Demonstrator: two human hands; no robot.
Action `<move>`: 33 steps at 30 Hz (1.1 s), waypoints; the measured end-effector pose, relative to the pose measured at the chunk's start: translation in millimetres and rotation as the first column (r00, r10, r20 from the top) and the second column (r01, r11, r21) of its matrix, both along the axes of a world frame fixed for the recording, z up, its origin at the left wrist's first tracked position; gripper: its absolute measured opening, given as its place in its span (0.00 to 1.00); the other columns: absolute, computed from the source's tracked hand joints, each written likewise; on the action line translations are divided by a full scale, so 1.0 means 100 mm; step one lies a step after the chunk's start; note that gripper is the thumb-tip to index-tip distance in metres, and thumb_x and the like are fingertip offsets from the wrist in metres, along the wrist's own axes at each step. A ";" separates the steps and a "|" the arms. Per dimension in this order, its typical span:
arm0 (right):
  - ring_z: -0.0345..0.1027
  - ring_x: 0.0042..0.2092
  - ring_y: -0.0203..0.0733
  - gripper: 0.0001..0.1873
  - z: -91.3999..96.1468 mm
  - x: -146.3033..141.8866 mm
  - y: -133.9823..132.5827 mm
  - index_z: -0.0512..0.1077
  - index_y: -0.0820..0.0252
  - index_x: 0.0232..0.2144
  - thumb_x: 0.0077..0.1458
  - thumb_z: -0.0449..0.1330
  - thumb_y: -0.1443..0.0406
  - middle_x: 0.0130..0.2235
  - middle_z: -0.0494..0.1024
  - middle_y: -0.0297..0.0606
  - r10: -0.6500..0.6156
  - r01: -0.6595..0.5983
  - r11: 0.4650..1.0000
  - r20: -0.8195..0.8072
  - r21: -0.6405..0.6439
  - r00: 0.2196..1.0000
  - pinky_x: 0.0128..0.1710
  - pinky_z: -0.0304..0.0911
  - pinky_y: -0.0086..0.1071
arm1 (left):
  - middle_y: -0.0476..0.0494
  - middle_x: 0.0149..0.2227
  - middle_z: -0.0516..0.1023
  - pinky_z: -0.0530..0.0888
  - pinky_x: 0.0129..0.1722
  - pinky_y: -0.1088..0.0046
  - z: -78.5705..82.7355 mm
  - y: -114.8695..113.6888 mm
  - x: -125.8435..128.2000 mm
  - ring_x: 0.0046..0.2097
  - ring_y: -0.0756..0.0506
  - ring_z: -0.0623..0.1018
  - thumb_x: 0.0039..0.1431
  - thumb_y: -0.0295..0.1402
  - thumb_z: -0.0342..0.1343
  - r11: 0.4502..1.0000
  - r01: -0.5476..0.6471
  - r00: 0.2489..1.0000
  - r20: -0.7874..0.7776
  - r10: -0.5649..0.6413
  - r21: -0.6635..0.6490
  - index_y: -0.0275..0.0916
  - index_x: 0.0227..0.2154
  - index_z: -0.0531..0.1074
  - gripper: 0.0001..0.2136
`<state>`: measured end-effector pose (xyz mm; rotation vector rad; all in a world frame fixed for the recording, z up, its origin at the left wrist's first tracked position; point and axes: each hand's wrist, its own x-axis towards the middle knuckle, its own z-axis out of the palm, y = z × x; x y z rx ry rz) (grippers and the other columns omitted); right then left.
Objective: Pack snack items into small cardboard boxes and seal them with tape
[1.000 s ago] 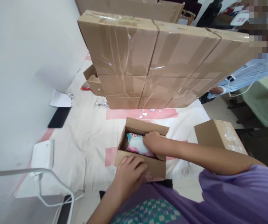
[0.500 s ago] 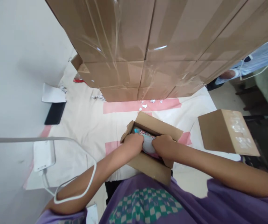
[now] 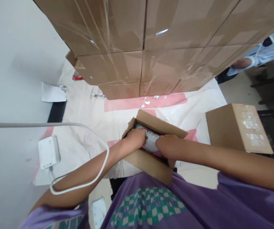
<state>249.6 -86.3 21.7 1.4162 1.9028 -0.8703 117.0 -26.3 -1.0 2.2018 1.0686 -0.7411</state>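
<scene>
An opened cardboard box point(image 3: 148, 165) lies near the table's front edge, its flaps folded outward. Inside it is a grey packet point(image 3: 150, 142) with a colourful printed strip along its far side and some pink at the near side. My left hand point(image 3: 137, 139) reaches in over the box's left end, its fingers curled on the packet's left side. Facing it, my right hand point(image 3: 169, 146) is closed on the packet's right side, with the fingertips tucked out of sight. Much of the packet is covered by my hands and the box walls.
Taped cartons point(image 3: 118, 68) are stacked behind the box. Another carton point(image 3: 237, 127) stands at right. A white cable point(image 3: 107, 156) loops over my left forearm from a white device point(image 3: 48, 152). Paper scraps point(image 3: 147, 102) lie on the cloth. A person's hand point(image 3: 241, 63) shows at far right.
My view has shifted slightly. Both hands stay on the packet inside the box, with the left reaching slightly farther over its edge. More of the other person's arm shows at far right.
</scene>
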 end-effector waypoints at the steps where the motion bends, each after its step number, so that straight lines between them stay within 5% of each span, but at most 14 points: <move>1: 0.81 0.39 0.59 0.08 0.09 0.05 -0.04 0.83 0.68 0.37 0.53 0.68 0.71 0.37 0.84 0.55 0.022 -0.022 0.999 0.002 -0.030 1.000 0.37 0.75 0.43 | 0.27 0.45 0.82 0.78 0.45 0.63 0.00 0.01 0.00 0.48 0.34 0.83 0.69 0.35 0.50 1.000 -0.003 1.000 -0.008 0.003 -0.001 0.31 0.45 0.80 0.15; 4: 0.79 0.49 0.58 0.20 0.22 0.26 -0.25 0.78 0.67 0.53 0.59 0.63 0.70 0.54 0.80 0.56 0.112 -0.112 0.994 -0.057 0.007 0.992 0.45 0.74 0.40 | 0.26 0.45 0.82 0.78 0.45 0.63 -0.02 0.02 0.01 0.47 0.33 0.83 0.68 0.38 0.52 1.000 -0.020 0.999 -0.025 0.020 -0.002 0.30 0.45 0.80 0.17; 7: 0.71 0.59 0.63 0.28 0.11 0.49 -0.54 0.70 0.71 0.62 0.62 0.62 0.65 0.66 0.67 0.59 0.243 -0.213 0.956 -0.139 0.199 0.960 0.55 0.69 0.47 | 0.26 0.45 0.82 0.78 0.45 0.62 -0.04 0.02 0.00 0.48 0.33 0.82 0.69 0.39 0.52 1.000 -0.030 0.999 -0.020 0.030 0.004 0.31 0.46 0.80 0.17; 13: 0.70 0.60 0.60 0.24 -0.13 0.61 -0.80 0.70 0.70 0.63 0.69 0.53 0.64 0.66 0.68 0.54 0.329 -0.242 0.888 -0.174 0.390 0.928 0.57 0.65 0.50 | 0.28 0.46 0.82 0.77 0.47 0.63 -0.05 0.00 -0.03 0.49 0.34 0.82 0.69 0.40 0.50 0.999 -0.028 1.000 0.009 0.028 0.023 0.32 0.47 0.80 0.18; 20: 0.73 0.56 0.57 0.23 -0.09 0.55 -0.73 0.72 0.65 0.61 0.68 0.56 0.62 0.64 0.70 0.54 0.277 -0.201 0.907 -0.166 0.369 0.946 0.52 0.65 0.45 | 0.29 0.42 0.83 0.77 0.44 0.63 -0.10 -0.02 0.00 0.46 0.33 0.83 0.68 0.49 0.51 0.997 -0.039 0.999 0.021 0.038 0.059 0.32 0.45 0.81 0.24; 28: 0.72 0.58 0.59 0.28 -0.09 0.55 -0.67 0.65 0.71 0.66 0.69 0.52 0.61 0.68 0.64 0.57 0.252 -0.212 0.947 -0.148 0.241 0.956 0.54 0.64 0.48 | 0.28 0.41 0.82 0.77 0.44 0.60 -0.20 -0.05 0.01 0.46 0.31 0.82 0.69 0.46 0.50 0.993 -0.036 0.998 0.060 0.029 0.117 0.32 0.45 0.80 0.22; 33: 0.74 0.54 0.55 0.23 -0.12 0.57 -0.64 0.72 0.69 0.59 0.67 0.55 0.62 0.63 0.70 0.61 0.242 -0.129 0.915 -0.262 0.382 0.934 0.53 0.66 0.45 | 0.34 0.50 0.79 0.74 0.53 0.61 -0.12 -0.10 -0.04 0.54 0.35 0.78 0.68 0.45 0.53 0.978 0.091 0.960 0.246 -0.136 0.189 0.39 0.53 0.76 0.19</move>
